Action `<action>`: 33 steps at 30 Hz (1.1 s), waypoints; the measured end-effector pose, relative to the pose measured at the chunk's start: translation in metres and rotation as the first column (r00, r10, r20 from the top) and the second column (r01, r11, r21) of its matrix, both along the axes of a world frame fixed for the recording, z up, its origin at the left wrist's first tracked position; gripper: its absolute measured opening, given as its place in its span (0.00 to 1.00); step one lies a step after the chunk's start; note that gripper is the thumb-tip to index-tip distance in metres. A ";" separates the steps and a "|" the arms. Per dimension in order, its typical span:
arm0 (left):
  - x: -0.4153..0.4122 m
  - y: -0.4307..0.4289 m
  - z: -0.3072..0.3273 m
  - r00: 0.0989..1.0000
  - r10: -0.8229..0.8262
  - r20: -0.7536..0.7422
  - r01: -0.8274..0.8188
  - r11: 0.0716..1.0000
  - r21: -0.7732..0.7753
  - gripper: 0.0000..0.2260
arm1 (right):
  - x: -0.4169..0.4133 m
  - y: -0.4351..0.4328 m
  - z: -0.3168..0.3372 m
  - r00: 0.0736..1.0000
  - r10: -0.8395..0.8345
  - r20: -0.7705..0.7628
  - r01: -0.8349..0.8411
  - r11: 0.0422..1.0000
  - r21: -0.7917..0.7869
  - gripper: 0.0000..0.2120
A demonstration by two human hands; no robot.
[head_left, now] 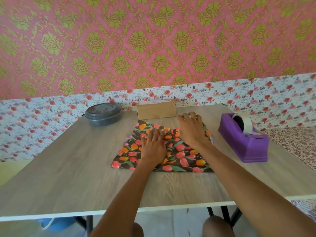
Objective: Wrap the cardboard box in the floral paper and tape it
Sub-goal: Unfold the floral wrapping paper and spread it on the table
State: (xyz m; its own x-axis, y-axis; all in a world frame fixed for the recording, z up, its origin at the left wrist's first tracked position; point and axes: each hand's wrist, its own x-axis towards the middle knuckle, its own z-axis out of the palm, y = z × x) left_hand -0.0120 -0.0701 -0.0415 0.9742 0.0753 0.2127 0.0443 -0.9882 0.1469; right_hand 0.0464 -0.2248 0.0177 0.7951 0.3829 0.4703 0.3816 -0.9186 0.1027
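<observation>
Floral paper [181, 156] pressed flat, cardboard box [156, 111] waiting off the sheet

My left grip [153, 144] lies fingers-straight on the paper. My right grip [191, 129], fingers apart and holding nothing, covers its far edge near the box on the table [68, 168]. Lifting either palm, I judge, could let the creased sheet slide or spring up. The tape dispenser [244, 137] stands right and a grey lidded tub [103, 113] left, neither blocking the box.

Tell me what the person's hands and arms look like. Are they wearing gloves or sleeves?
No gloves: the left hand and the right hand are both bare. No sleeves show either, all the way down to the bottom of the picture. There is no watch or bracelet in view. The picture is too blurry to tell whether there is a ring.
</observation>
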 end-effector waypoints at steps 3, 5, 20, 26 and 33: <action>0.002 0.003 -0.001 0.999 -0.003 -0.050 0.001 0.999 -0.048 0.26 | 0.013 0.008 0.008 0.983 -0.001 -0.182 -0.032 0.983 -0.183 0.19; 0.002 0.004 -0.003 0.997 0.006 -0.076 -0.011 0.998 -0.069 0.26 | 0.016 0.011 0.010 0.971 -0.009 -0.240 -0.055 0.964 -0.260 0.13; -0.001 0.006 0.003 0.998 0.054 -0.038 -0.062 0.966 -0.252 0.27 | 0.018 -0.003 0.029 0.992 0.114 -0.054 -0.107 0.986 0.126 0.10; 0.007 0.025 0.071 0.839 0.004 0.543 0.100 0.982 -0.161 0.29 | -0.001 -0.009 0.058 0.899 0.366 0.239 -0.412 0.893 0.181 0.15; -0.018 0.049 0.177 0.918 -0.265 0.296 0.217 0.958 0.188 0.08 | -0.033 -0.021 0.111 0.840 0.409 0.357 -0.494 0.849 0.189 0.09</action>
